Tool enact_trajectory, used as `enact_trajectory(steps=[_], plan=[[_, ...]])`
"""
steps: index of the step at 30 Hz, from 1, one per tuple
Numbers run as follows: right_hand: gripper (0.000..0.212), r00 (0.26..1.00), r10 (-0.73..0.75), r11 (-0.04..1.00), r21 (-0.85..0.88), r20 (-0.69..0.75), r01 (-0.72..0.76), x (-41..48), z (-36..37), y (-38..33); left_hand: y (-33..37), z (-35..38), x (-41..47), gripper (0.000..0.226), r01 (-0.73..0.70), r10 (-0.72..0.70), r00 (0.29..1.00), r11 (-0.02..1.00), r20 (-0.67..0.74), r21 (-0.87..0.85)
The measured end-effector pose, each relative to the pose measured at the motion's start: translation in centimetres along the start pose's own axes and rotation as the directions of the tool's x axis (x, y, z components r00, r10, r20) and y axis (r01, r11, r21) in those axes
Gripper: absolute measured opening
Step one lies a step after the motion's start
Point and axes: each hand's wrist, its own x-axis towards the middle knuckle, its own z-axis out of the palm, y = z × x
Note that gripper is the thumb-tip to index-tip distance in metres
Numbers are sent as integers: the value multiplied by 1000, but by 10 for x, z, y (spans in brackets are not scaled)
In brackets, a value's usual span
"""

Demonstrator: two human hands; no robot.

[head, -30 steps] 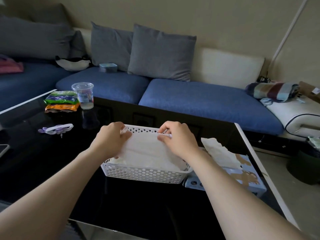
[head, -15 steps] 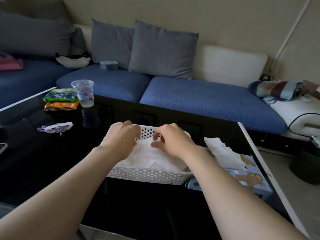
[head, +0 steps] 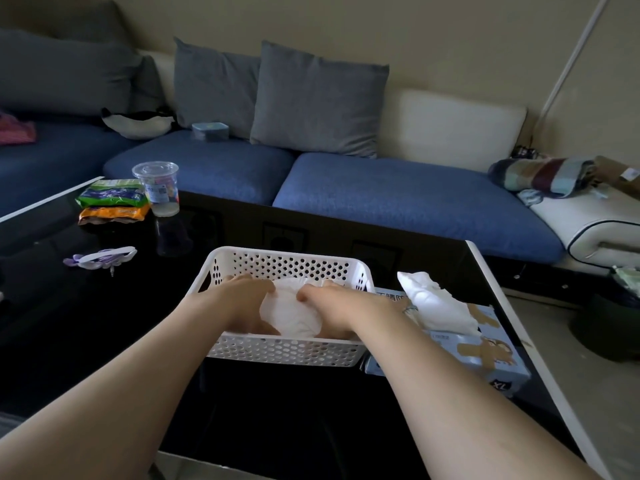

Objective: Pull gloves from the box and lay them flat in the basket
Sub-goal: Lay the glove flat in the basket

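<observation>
Pressing a thin white glove flat in the white perforated basket, the left hand and right hand lie fingers spread, gripping nothing; the next glove juts from the blue cardboard box at frame right, nearest the right hand.

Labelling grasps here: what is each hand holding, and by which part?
The left hand lies on the left side of the white glove in the basket, the right hand on its right side. Whether either pinches it cannot be told.

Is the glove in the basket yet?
In. The glove lies inside the basket, with the left hand and right hand resting on it.
</observation>
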Motion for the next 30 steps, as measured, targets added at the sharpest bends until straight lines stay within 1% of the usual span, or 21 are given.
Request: enact_trajectory(steps=[1, 3, 5, 6, 8, 9, 10, 11, 12, 13, 16, 17, 18, 19, 21, 22, 23, 25, 26, 27, 30], plan=[[79, 1000, -14, 1000, 11, -9, 14, -2, -1, 1, 1, -2, -2, 91, 4, -4, 1000, 1000, -3, 3], [82, 997, -56, 996, 63, -44, 58, -10, -5, 5, 6, -5, -5, 68, 21, -20, 999, 1000, -35, 21], [87, 992, -74, 983, 160, -101, 90, -19, -10, 9, 15, -9, -9, 47, 22, -24, 992, 1000, -123, -12], [83, 989, -63, 974, 209, -136, 90, -24, -13, 10, 20, -10, -10, 38, -5, -4, 983, 999, -184, -45], [61, 968, -16, 962, 261, -249, 83, -34, -19, 13, 32, -13, -13, 15, -98, 63, 948, 990, -311, -98], [45, 948, 13, 959, 273, -318, 79, -39, -22, 15, 38, -14, -14, 7, -145, 98, 927, 984, -362, -105], [29, 919, 48, 953, 293, -392, 76, -43, -25, 18, 45, -15, -16, 3, -193, 137, 906, 976, -400, -102], [15, 885, 84, 940, 331, -457, 82, -48, -27, 22, 52, -14, -19, 5, -245, 183, 889, 964, -419, -100], [8, 854, 124, 920, 382, -505, 92, -54, -29, 30, 61, -14, -21, 6, -306, 238, 877, 947, -418, -103], [8, 829, 166, 886, 449, -535, 113, -60, -30, 36, 68, -12, -24, 8, -365, 293, 864, 925, -408, -108], [24, 785, 295, 775, 617, -545, 137, -77, -32, 59, 93, -6, -29, 14, -502, 424, 814, 857, -397, -114], [30, 770, 334, 764, 634, -543, 115, -82, -31, 67, 102, -4, -30, 20, -532, 454, 795, 840, -401, -103], [33, 758, 369, 777, 626, -538, 66, -86, -29, 75, 111, -2, -30, 27, -554, 482, 779, 828, -401, -81], [36, 755, 393, 804, 594, -525, -6, -88, -28, 80, 117, 1, -30, 35, -564, 506, 772, 824, -385, -49], [48, 785, 395, 863, 485, -477, -139, -96, -23, 91, 131, 5, -29, 48, -563, 546, 778, 825, -312, 40], [57, 813, 369, 883, 442, -451, -156, -100, -20, 97, 137, 7, -29, 53, -552, 551, 792, 830, -262, 77], [65, 842, 332, 895, 424, -425, -139, -102, -17, 101, 141, 8, -28, 55, -543, 550, 806, 834, -219, 99], [72, 878, 275, 897, 434, -392, -87, -106, -11, 109, 150, 9, -26, 57, -533, 545, 821, 838, -168, 114], [68, 874, 264, 901, 428, -407, -73, -106, -7, 113, 152, 9, -25, 57, -528, 541, 826, 841, -160, 116], [56, 858, 262, 913, 402, -442, -71, -105, -3, 117, 155, 8, -24, 57, -522, 535, 830, 845, -159, 115], [8, 807, 250, 946, 314, -535, -85, -105, 0, 123, 159, 7, -22, 57, -499, 508, 851, 861, -135, 97]])
